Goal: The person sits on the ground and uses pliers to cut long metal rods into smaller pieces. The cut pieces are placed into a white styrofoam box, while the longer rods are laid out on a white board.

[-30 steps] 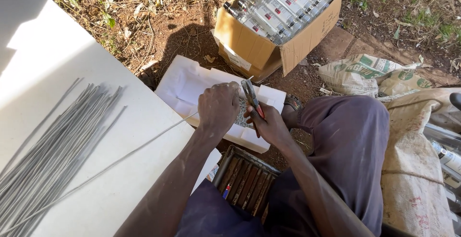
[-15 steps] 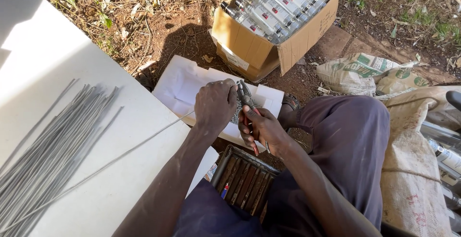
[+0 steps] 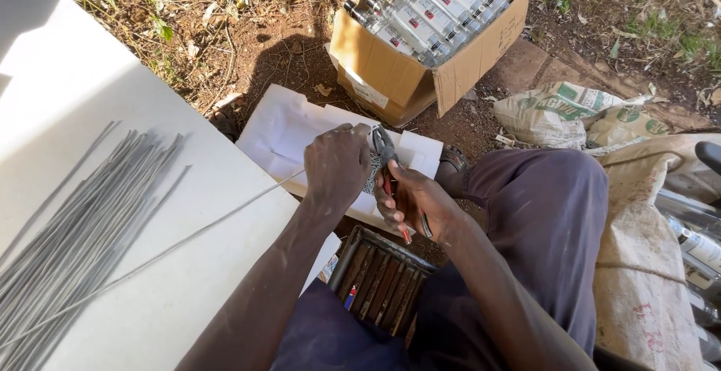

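My left hand (image 3: 336,167) grips the end of a long thin grey metal wire (image 3: 188,237) that runs down-left across a white board (image 3: 67,108). In front of the fist sits a small coiled piece of wire (image 3: 371,172). My right hand (image 3: 415,204) holds pliers (image 3: 386,152) with red handles, their jaws pointing up next to the coil and my left thumb. Both hands hover over a white foam sheet (image 3: 282,127) lying on the ground.
A bundle of several straight wires (image 3: 82,243) lies on the white board. An open cardboard box (image 3: 420,63) of clear bottles stands beyond the foam. A dark slatted metal frame (image 3: 379,279) sits between my knees. Sacks (image 3: 571,112) and more bottles (image 3: 695,243) lie right.
The view has shifted slightly. My hands stay together at the wire end, the pliers working at the coil with only small movement.
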